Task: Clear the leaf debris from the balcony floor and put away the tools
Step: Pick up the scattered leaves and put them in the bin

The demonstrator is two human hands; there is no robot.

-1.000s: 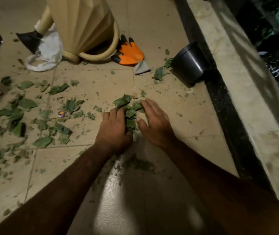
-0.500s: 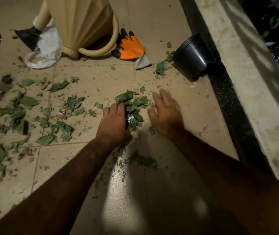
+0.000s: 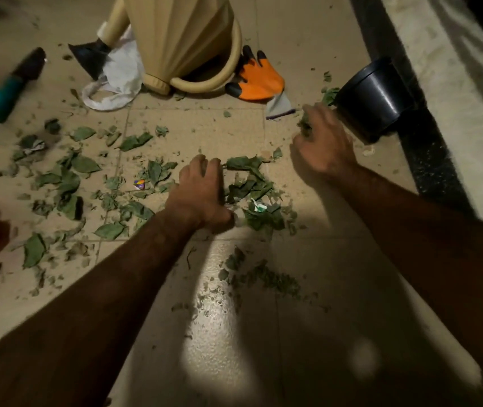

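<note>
hands at the leaf pile

the left hand [image 3: 199,195] is cupped on the tiles [image 3: 205,127], fingers bent against the leaf pile [image 3: 252,186]. the right hand [image 3: 322,145], blurred, is held just beside the black pot [image 3: 372,98], leaf scraps [image 3: 305,124] pinched in curled fingers whose tips are hidden.

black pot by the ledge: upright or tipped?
Tipped. The black pot lies on its side by the dark kerb, side wall showing; inside hidden.
</note>
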